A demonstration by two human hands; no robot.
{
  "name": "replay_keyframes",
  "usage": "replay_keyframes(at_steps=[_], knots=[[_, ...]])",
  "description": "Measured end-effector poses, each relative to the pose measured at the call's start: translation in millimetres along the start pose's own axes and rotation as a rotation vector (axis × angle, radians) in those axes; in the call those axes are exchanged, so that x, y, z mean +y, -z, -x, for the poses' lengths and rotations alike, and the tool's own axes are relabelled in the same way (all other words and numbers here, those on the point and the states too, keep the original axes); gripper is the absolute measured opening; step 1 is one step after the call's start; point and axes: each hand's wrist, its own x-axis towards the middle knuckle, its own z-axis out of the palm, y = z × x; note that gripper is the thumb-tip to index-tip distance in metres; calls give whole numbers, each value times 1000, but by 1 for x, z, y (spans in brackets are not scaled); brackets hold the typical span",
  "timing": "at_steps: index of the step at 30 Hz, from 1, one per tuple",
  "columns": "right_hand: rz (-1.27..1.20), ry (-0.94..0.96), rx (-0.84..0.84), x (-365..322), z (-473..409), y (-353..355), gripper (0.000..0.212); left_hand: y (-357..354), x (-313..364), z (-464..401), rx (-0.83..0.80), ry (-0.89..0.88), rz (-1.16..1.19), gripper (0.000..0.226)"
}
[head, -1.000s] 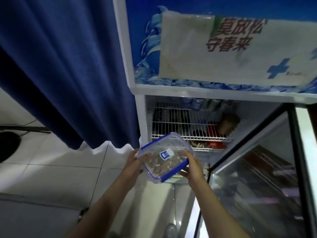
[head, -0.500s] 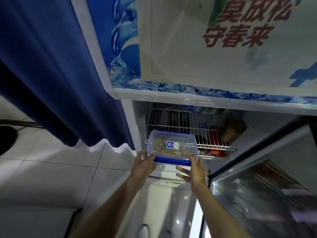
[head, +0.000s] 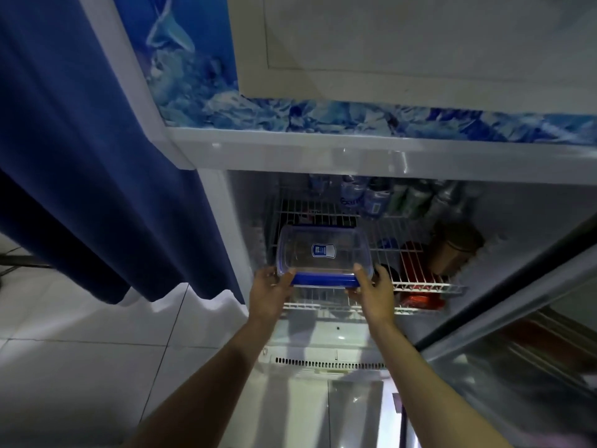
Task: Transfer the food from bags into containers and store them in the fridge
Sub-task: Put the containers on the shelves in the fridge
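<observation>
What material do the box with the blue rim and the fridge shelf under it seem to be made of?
The rectangular lidded box with the blue rim looks like clear, glossy plastic: the shelf wires show through it. The blue rim is opaque, probably plastic too. The white wire fridge shelf appears to be metal wire with a white coating, judging by its thin parallel bars, though the coating cannot be confirmed.

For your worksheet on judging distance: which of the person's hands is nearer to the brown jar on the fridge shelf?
Right. The right hand grips the container's right end, on the side toward the brown jar. The left hand grips the container's left end, farther from the jar.
</observation>
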Motion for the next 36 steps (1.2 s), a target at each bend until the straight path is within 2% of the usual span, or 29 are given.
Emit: replay_keyframes(at_steps=[3,5,8,10,12,14,16,17,18,20,23,29,33,36], knots=[[-9,-3,7,0,-18,-8,29,-9,-6,-23,47,-99,-96,34],[32,-35,0,-1,-35,-11,28,-14,-8,-39,25,-85,-17,26],[167,-69,-105,0,-54,-9,28,-11,-7,-50,-75,-24,56,7],[319,10,-116,5,-52,-6,26,-7,-11,-40,-84,-71,4,10],[608,278,45,11,-37,-4,23,1,-21,-24,36,-288,-261,14],[855,579,208,19,-21,-4,25,8,-33,-9,123,-605,-562,32],[989,792,167,30,-14,-6,29,11,-39,-7,99,-865,-803,41],[1037,841,125,38,-13,-6,33,10,-42,-8,67,-930,-876,43],[1066,854,95,44,-14,-6,37,8,-41,-9,25,-933,-909,46],[1107,832,50,51,-17,-5,47,3,-40,-13,-48,-829,-964,57],[1168,758,-42,53,-25,-7,55,-3,-38,-20,-71,-802,-1228,70],[1256,675,-194,26,-54,-18,64,-34,-19,-55,-130,-618,-1509,62],[1290,565,-309,9,-76,-34,65,-38,-2,-83,-103,-552,-1513,71],[1291,447,-382,-6,-96,-49,69,-39,6,-105,-46,-521,-1461,66]])
